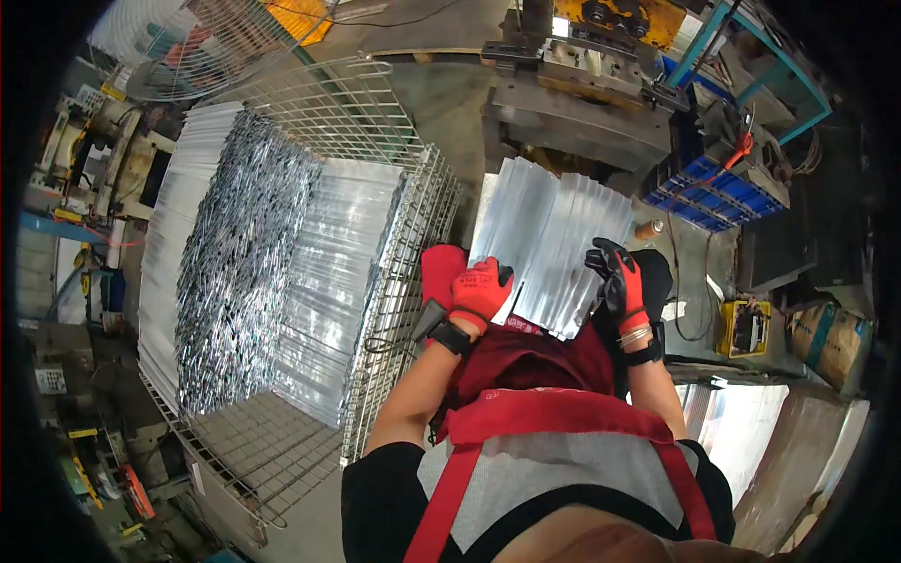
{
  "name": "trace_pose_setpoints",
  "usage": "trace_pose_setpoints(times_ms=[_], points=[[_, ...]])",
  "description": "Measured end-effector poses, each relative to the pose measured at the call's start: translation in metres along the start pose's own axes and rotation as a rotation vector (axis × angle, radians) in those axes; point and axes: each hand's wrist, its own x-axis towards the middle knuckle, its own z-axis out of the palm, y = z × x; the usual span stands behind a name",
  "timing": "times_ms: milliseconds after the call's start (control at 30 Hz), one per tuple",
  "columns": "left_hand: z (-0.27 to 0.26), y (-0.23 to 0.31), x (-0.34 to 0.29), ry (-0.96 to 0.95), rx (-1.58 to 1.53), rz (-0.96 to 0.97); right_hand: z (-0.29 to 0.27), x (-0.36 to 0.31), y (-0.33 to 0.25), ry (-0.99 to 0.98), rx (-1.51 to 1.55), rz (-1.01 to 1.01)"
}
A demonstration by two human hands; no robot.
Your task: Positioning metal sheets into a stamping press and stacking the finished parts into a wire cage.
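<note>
A stack of long silvery metal strips (554, 239) lies in front of me over my lap, its near ends close to my dark red apron (535, 361). My left hand (481, 289), in a red glove with black fingertips, has its fingers curled onto the stack's near left edge. At the right edge is my right hand (617, 283), in a red and black glove, its bent fingers slightly apart. I see nothing held in it. Whether its fingertips touch the strips, I cannot tell.
Left of me stands a wire mesh cage (399, 253) holding many similar strips (249, 253) in piles. A fan (202, 47) is beyond it. Ahead is a heavy metal machine (577, 117). To the right are a blue crate (718, 192) and a yellow box (746, 328).
</note>
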Motion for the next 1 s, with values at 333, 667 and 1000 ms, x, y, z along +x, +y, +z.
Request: trace_pose_setpoints(times_ms=[333, 667, 1000], points=[[0.037, 0.057, -0.006, -0.26, 0.022, 0.127, -0.009, -0.012, -0.001, 0.1, -0.027, 0.069], [0.031, 0.038, -0.005, -0.137, -0.298, 0.295, -0.009, -0.009, 0.0, 0.082, 0.056, 0.052], [0.011, 0.071, 0.038, -0.284, -1.468, -0.105, 0.023, 0.076, -0.054, 0.056, -0.232, -0.329]])
